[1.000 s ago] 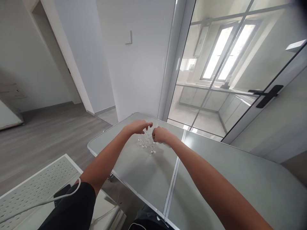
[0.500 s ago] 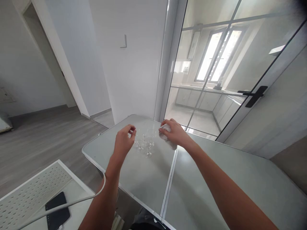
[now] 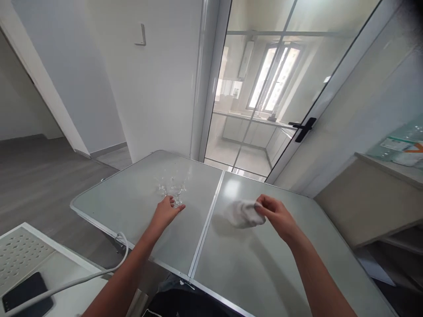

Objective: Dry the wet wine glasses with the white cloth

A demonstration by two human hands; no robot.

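Observation:
Several clear stemmed glasses (image 3: 172, 182) stand close together on the left half of the grey folding table (image 3: 132, 193). My left hand (image 3: 166, 212) is right in front of them, thumb and fingers apart, nearest to the front glass (image 3: 177, 199). Whether a fingertip touches that glass I cannot tell. Over the right half of the table, my right hand (image 3: 277, 215) pinches a white cloth (image 3: 246, 215) by one edge. The cloth hangs out to the left and is smeared by motion.
A metal seam (image 3: 206, 226) divides the table top. At lower left, a white perforated stand (image 3: 72, 259) carries a dark phone (image 3: 28, 296), with a white cable (image 3: 79, 278) across it. A glass door (image 3: 251, 110) is behind the table. Wrapped bottles (image 3: 399, 143) lie on a shelf at right.
My right hand has carried the cloth rightward, away from the glasses, and now holds it by an edge. My left hand has come lower, in front of the glasses. The view has turned right.

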